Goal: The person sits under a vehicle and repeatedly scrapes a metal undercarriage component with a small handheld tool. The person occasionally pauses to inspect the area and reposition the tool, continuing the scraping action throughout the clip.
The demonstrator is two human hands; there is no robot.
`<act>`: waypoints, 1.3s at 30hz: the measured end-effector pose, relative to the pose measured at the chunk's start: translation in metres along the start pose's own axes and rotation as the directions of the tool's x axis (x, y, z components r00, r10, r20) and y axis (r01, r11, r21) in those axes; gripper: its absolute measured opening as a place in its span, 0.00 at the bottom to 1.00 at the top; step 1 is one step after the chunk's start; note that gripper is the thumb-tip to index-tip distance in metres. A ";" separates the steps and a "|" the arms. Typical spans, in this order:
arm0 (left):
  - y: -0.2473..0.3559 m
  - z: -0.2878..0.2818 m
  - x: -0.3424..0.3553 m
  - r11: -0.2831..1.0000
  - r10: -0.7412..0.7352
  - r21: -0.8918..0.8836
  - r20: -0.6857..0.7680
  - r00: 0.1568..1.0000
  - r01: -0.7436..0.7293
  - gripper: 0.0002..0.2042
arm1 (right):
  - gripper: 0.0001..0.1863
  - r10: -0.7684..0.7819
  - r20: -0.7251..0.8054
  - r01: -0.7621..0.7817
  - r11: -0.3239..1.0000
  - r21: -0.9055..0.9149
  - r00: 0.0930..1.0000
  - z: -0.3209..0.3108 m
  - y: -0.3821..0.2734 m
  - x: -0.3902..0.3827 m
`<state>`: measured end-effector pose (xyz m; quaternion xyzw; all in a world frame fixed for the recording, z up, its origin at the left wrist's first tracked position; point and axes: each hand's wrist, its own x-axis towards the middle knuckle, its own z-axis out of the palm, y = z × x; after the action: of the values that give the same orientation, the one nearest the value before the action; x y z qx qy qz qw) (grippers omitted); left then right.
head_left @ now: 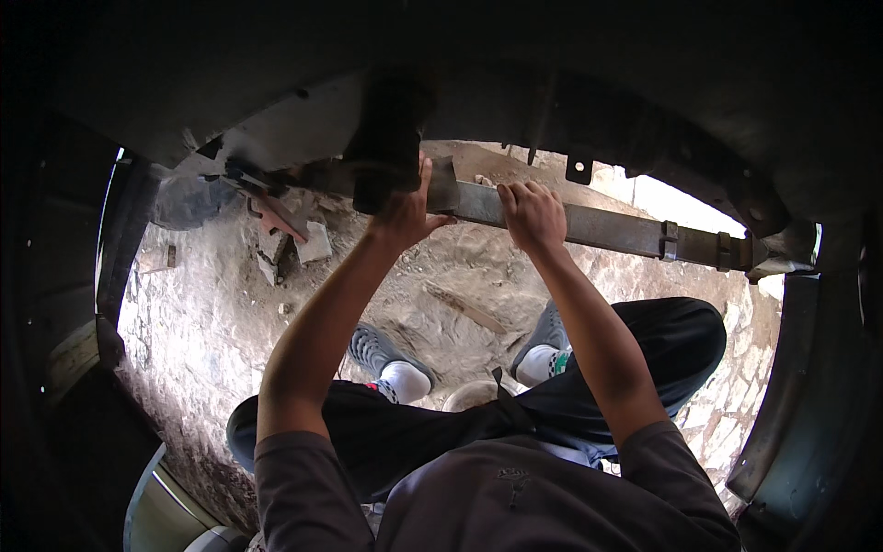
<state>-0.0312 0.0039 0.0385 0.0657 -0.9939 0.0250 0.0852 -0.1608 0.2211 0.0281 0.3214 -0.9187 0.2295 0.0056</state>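
Observation:
A long grey metal bar (616,230) runs across beneath a dark curved underbody with fittings. Fingers of my right hand (535,219) curl over the bar near its middle. My left hand (405,212) touches a dark metal fitting (386,138) at the bar's left part, thumb and forefinger stretched apart, its other fingers partly hidden. Two metal clamps (670,241) sit on the bar's right part. A dark plate (443,189) lies against the bar beside my left hand.
Dark panels (55,276) surround the opening on both sides and overhead. Below lies a rough, dusty floor (460,267), with a red metal piece (280,216), pale fragments (313,241) and a wooden stick (464,308). My bent legs and shoes are below my arms.

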 end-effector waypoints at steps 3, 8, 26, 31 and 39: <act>-0.005 -0.005 -0.015 0.997 0.081 0.008 -0.022 0.996 -0.081 0.55 | 0.25 -0.014 -0.007 0.014 1.000 0.000 1.000 0.001 0.000 -0.002; -0.005 -0.018 -0.042 0.997 0.072 -0.038 0.036 0.997 -0.071 0.58 | 0.24 0.018 0.017 -0.018 1.000 0.004 1.000 -0.002 -0.002 0.000; -0.005 -0.014 -0.035 0.996 -0.061 -0.067 0.027 0.998 0.062 0.57 | 0.24 0.037 0.097 -0.030 0.997 -0.071 0.995 -0.007 -0.009 0.002; -0.006 -0.017 -0.045 0.999 -0.019 -0.049 -0.005 1.000 0.019 0.43 | 0.24 0.011 0.007 -0.010 0.999 -0.042 1.000 0.002 0.000 0.001; 0.009 -0.024 -0.082 0.983 -0.010 -0.183 -0.069 0.998 -0.003 0.34 | 0.28 -0.018 -0.062 0.016 0.999 -0.036 0.998 0.008 0.002 0.001</act>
<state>0.0513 0.0242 0.0476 0.0585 -0.9882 -0.0643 0.1257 -0.1616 0.2190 0.0204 0.3219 -0.9192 0.2229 0.0419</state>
